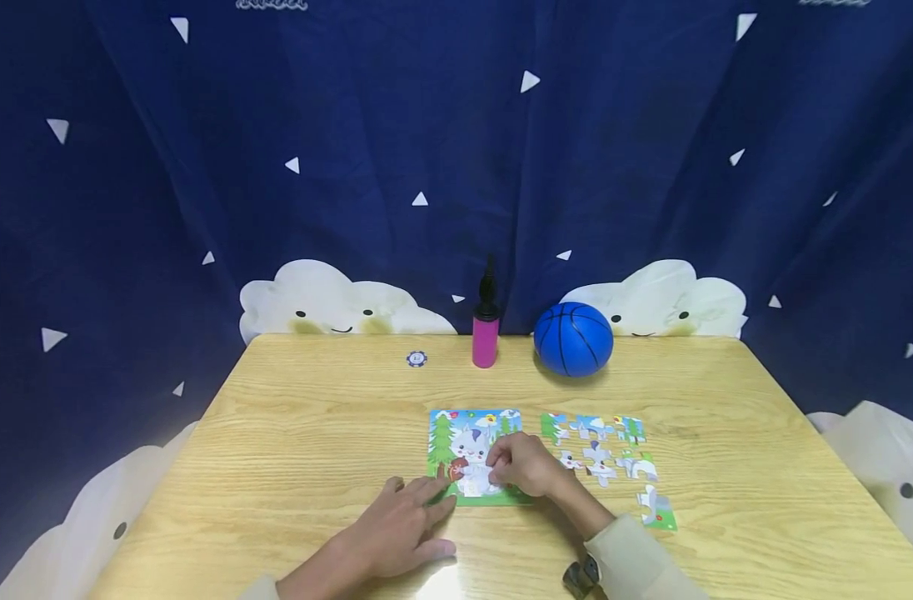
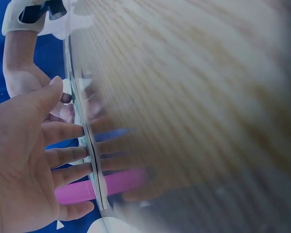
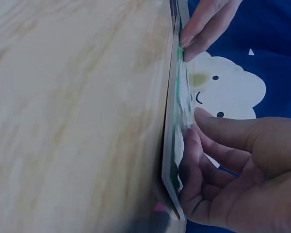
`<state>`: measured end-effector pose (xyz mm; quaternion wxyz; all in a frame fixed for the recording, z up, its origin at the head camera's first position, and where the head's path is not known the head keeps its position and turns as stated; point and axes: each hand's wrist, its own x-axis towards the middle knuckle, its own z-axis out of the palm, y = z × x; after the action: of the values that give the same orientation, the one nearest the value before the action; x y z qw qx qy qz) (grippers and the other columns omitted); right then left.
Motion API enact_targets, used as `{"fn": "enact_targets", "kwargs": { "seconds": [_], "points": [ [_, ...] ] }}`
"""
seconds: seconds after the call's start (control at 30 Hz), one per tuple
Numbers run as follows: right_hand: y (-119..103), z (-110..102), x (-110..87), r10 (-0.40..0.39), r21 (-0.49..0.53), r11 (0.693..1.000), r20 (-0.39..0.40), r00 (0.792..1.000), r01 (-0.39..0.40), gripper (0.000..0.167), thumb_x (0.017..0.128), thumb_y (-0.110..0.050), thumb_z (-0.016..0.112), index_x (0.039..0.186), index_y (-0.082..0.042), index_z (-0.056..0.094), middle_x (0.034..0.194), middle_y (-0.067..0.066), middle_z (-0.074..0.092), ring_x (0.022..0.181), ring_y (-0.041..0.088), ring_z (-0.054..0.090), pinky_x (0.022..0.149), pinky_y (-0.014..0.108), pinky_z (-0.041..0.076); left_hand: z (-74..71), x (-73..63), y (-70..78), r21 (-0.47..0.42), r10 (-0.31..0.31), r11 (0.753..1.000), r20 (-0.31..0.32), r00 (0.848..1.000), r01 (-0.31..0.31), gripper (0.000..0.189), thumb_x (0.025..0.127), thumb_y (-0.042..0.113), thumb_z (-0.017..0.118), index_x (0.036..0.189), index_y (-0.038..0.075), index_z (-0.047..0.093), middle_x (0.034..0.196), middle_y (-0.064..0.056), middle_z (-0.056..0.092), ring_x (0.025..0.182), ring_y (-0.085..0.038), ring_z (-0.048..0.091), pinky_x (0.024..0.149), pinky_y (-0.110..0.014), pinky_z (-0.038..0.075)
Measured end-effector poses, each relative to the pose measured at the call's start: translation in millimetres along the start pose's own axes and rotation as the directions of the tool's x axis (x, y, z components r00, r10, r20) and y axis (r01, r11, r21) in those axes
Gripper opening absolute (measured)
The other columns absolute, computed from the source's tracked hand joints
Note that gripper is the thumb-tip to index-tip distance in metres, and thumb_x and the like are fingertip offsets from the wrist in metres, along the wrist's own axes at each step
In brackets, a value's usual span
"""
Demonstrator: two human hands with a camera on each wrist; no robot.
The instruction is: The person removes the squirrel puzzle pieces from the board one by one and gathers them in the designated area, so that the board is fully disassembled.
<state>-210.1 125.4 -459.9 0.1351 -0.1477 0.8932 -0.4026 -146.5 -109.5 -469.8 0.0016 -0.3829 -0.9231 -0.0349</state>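
A jigsaw puzzle board (image 1: 471, 418) with a grey-and-white cartoon animal, green trees and blue sky lies on the table. My left hand (image 1: 400, 525) rests its spread, fairly straight fingers on the board's lower left edge. Over the right half of the picture, my right hand (image 1: 527, 464) has its thumb and fingers bent together, pinching a puzzle piece down at the board. That piece is mostly hidden by the fingers. In the right wrist view, the thumb and fingertips of the right hand (image 3: 242, 170) meet the board's surface. Loose puzzle pieces (image 1: 597, 454) lie just right of the board.
Behind the board stand a pink hand pump (image 1: 485, 340) with a black top and a blue basketball (image 1: 573, 339). A blue-and-white round chip (image 1: 416, 358) lies left of the pump. A dark blue curtain (image 1: 426, 150) hangs behind the wooden table (image 1: 299, 433).
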Motion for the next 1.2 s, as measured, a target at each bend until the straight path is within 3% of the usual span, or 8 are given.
{"fn": "enact_targets", "kwargs": {
  "seconds": [0.33, 0.57, 0.8, 1.2],
  "points": [
    [6.2, -1.6, 2.4, -0.041, 0.059, 0.997, -0.024, 0.999, 0.042, 0.008, 0.079, 0.001, 0.069, 0.080, -0.002, 0.062, 0.067, 0.000, 0.057, 0.058, 0.009, 0.047, 0.048, 0.017, 0.038, -1.5, 1.1, 0.4, -0.001, -0.013, 1.000, 0.017, 1.000, 0.013, 0.065, 0.093, 0.062, 0.037, 0.135, 0.016, 0.053, 0.146, -0.009, 0.045, 0.131, -0.025, 0.047, 0.097, -0.053, 0.044],
    [13.5, -14.6, -3.5, -0.077, 0.100, 0.992, -0.005, 0.997, 0.078, 0.006, 0.081, 0.000, 0.067, 0.082, 0.001, 0.061, 0.066, 0.000, 0.055, 0.058, 0.007, 0.045, 0.050, 0.016, 0.036, -1.4, 1.7, 0.1, 0.000, -0.004, 1.000, 0.009, 1.000, 0.004, 0.064, 0.093, 0.062, 0.038, 0.134, 0.016, 0.054, 0.146, -0.008, 0.046, 0.130, -0.024, 0.047, 0.096, -0.053, 0.044],
    [31.9, -34.5, -15.0, -0.077, 0.132, 0.988, -0.003, 0.997, 0.077, 0.008, 0.081, 0.000, 0.067, 0.084, 0.004, 0.061, 0.066, 0.000, 0.054, 0.055, 0.005, 0.041, 0.048, 0.016, 0.033, 0.9, 1.3, -0.5, 0.012, 0.012, 1.000, -0.026, 1.000, -0.012, 0.062, 0.094, 0.060, 0.039, 0.133, 0.015, 0.056, 0.144, -0.007, 0.048, 0.128, -0.022, 0.048, 0.094, -0.052, 0.045],
    [49.6, -67.6, -44.6, -0.054, 0.136, 0.989, -0.001, 0.999, 0.054, 0.012, 0.082, -0.004, 0.068, 0.085, 0.004, 0.060, 0.068, -0.001, 0.050, 0.058, 0.002, 0.042, 0.051, 0.015, 0.036, -0.6, 1.8, -0.2, 0.008, 0.003, 1.000, -0.007, 1.000, -0.003, 0.063, 0.093, 0.061, 0.039, 0.133, 0.016, 0.056, 0.144, -0.007, 0.048, 0.128, -0.022, 0.049, 0.095, -0.052, 0.045]
  ]
}}
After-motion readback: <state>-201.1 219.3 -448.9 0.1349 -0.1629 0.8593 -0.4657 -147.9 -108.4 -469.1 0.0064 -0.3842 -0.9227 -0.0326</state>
